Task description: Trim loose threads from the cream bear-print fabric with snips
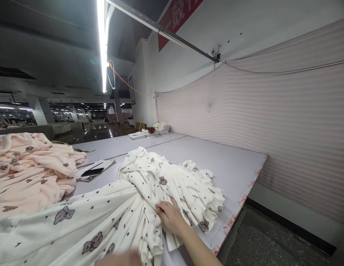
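Observation:
A big heap of white plush fabric, printed with brown bears and small dark marks, lies gathered in folds over the near part of the table. My right hand is closed on a bunch of this fabric near its middle, the fingertips partly sunk in the folds. At the bottom edge, my left hand is a blur over the same fabric, cut off by the frame, so its fingers cannot be made out. Pale pink fabric with a similar bear print is piled to the left.
A dark phone rests on papers between the two heaps. Stacked cloth pieces sit at the table's far end. The table edge runs along the right, with striped sheeting hung on the wall. A lit tube lamp hangs overhead.

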Action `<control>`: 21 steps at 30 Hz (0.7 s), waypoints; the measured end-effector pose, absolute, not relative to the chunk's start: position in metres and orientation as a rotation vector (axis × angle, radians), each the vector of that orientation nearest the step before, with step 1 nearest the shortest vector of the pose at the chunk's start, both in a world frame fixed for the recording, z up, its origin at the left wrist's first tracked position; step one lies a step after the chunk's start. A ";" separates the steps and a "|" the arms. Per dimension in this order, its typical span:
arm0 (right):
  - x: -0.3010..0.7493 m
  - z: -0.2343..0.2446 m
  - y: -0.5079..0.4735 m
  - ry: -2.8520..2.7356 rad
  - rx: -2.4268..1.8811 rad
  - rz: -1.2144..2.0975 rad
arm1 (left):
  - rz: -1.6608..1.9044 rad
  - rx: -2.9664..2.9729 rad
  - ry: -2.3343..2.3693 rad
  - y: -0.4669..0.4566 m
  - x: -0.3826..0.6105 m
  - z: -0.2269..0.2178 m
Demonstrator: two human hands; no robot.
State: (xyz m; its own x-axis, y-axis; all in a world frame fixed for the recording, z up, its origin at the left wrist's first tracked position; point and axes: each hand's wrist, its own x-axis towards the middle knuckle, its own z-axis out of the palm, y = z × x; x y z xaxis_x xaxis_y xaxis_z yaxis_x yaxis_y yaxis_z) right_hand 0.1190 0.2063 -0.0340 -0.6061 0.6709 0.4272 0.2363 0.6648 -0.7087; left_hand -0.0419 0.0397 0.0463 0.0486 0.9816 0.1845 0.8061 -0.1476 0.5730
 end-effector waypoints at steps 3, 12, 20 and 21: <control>0.142 -0.047 0.239 -2.200 -0.782 0.714 | 0.610 1.777 1.991 0.116 -0.035 0.055; 0.206 -0.058 0.266 -2.124 -0.916 0.721 | 0.809 1.306 1.499 0.201 0.028 -0.046; 0.224 -0.087 0.197 -2.058 -0.917 0.691 | 0.877 1.356 1.560 0.206 0.000 -0.073; 0.223 -0.093 0.186 -2.066 -0.877 0.736 | 0.853 1.420 1.596 0.206 -0.002 -0.070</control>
